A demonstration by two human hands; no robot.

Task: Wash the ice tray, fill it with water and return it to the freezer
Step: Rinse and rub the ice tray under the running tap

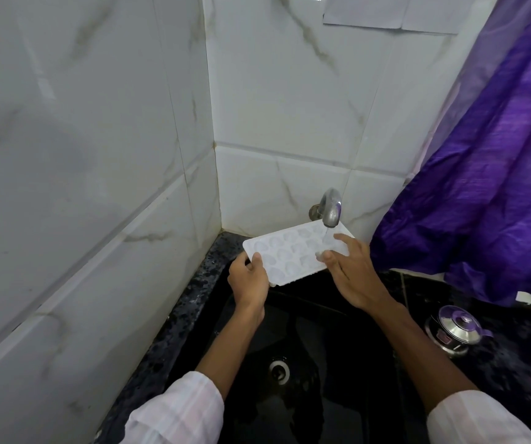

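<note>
A white ice tray [293,251] with several rounded cells is held over the black sink [337,318], tilted, with its far right end under the steel tap [330,209]. A thin stream of water runs from the tap onto the tray. My left hand [248,280] grips the tray's near left corner, thumb on top. At the tray's right end my right hand [350,274] lies with straight fingers, its fingertips touching the wet cells beside the stream.
The sink has a round drain [279,370] and a speckled dark counter [174,331] around it. White marble tiles close in on the left and behind. A purple curtain [488,174] hangs at the right, above a small steel lidded pot [454,331].
</note>
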